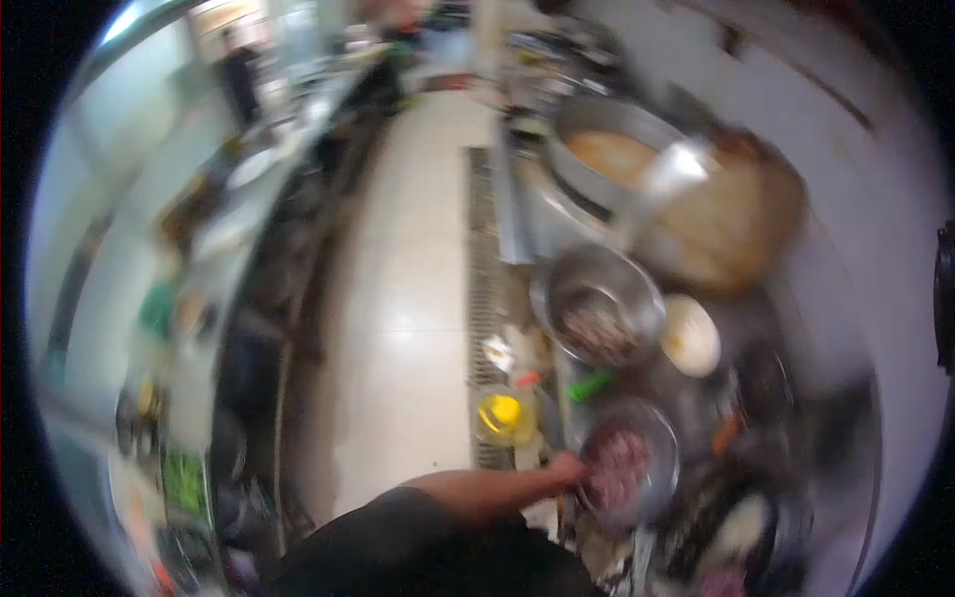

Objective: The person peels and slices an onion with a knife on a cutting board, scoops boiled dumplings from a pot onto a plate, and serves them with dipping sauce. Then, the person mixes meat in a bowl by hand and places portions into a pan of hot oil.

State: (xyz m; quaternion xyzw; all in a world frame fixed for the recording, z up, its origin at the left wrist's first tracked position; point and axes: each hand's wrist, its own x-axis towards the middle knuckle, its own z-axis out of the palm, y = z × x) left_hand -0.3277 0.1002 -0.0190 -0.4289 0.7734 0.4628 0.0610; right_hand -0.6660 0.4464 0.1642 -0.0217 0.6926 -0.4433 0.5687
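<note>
My left hand (568,469) is closed on the left rim of a metal bowl (665,483). Pinkish pieces that look like raw meat (619,466) lie in this bowl. The bare forearm comes out of a dark sleeve at the bottom. Just beyond stands a larger steel bowl (651,298) with brownish pieces in it. A pale round bowl (690,336) is to its right, and a green object (591,385) lies between the two metal bowls. My right hand does not show. Motion blurs the details.
Large pots (731,224) stand at the upper right beside a wall. A yellow object (499,412) sits in a clear container over a floor grate (483,219). A tiled floor (408,259) runs down the middle, with a long counter (221,224) on the left.
</note>
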